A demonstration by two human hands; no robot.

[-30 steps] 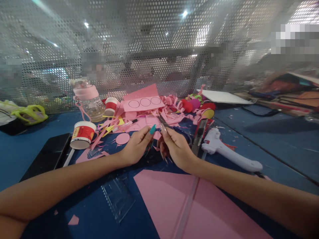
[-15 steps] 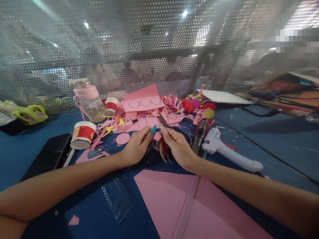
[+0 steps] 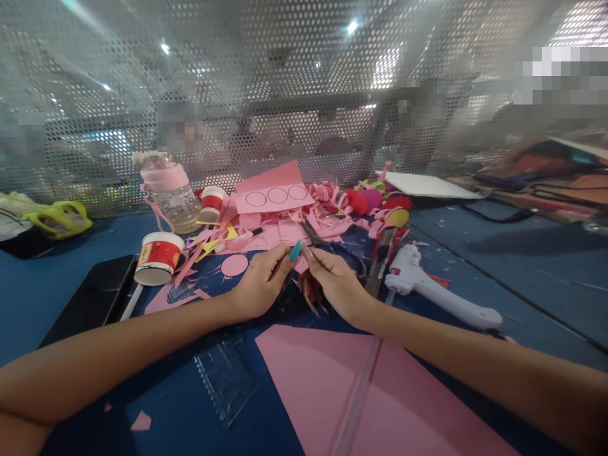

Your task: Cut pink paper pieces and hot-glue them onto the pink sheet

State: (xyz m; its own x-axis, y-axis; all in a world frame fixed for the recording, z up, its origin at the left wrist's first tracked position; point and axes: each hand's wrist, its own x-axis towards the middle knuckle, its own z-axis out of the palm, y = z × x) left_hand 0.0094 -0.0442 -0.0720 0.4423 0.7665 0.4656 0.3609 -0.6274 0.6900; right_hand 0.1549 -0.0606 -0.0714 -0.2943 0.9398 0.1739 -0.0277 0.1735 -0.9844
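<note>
Left hand (image 3: 260, 282), right hand (image 3: 346, 288): pinched, seemingly on pink scrap (image 3: 301, 265) | scissors (image 3: 311, 232) just beyond | glue gun (image 3: 441, 291) rightward

I get a dim, hazy feed; glare dots the mesh (image 3: 294, 76), blur smearing the surface's (image 3: 180, 405) far right.

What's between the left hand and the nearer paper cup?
In the head view, a pink paper circle and pink paper scraps lie between the left hand and nearer paper cup.
</note>
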